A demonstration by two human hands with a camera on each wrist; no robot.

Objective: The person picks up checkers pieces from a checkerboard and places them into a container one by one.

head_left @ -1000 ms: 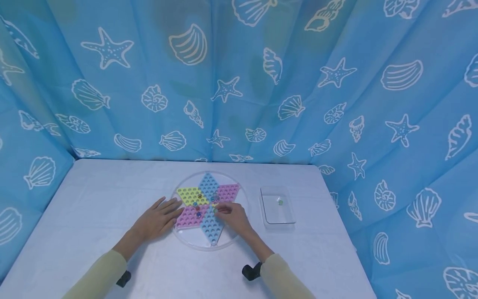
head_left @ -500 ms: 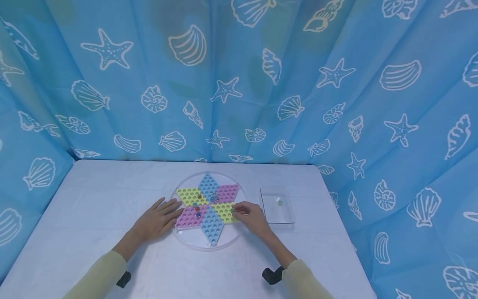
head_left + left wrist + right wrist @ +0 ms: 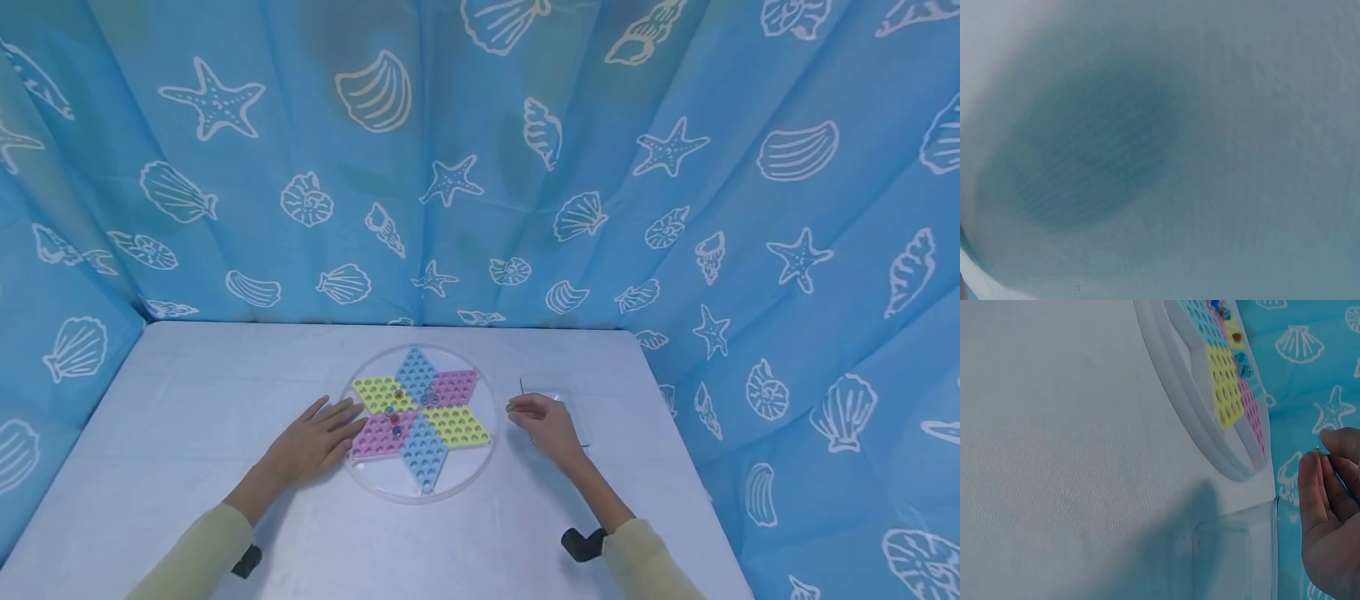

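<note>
My right hand [image 3: 549,427] pinches a small green marble [image 3: 510,407] between thumb and fingertips, above the left side of a clear square box [image 3: 1235,523]. In the right wrist view the marble peeks out from between the fingertips. My left hand [image 3: 315,442] lies flat with fingers spread, its fingertips at the left edge of a round Chinese checkers board [image 3: 459,427]. Several marbles [image 3: 397,431] sit in the holes around the board's middle, on the pink, yellow and blue parts. The hand and forearm cover part of the box.
A white cloth [image 3: 225,375] covers the table. Blue curtains [image 3: 450,108] with white shell and starfish prints stand behind it and along both sides. The left wrist view shows only blurred pale cloth and a dark shadow.
My right hand has moved right from the board's middle to over the clear box, carrying the green marble. My left hand has stayed at the board's left edge.
</note>
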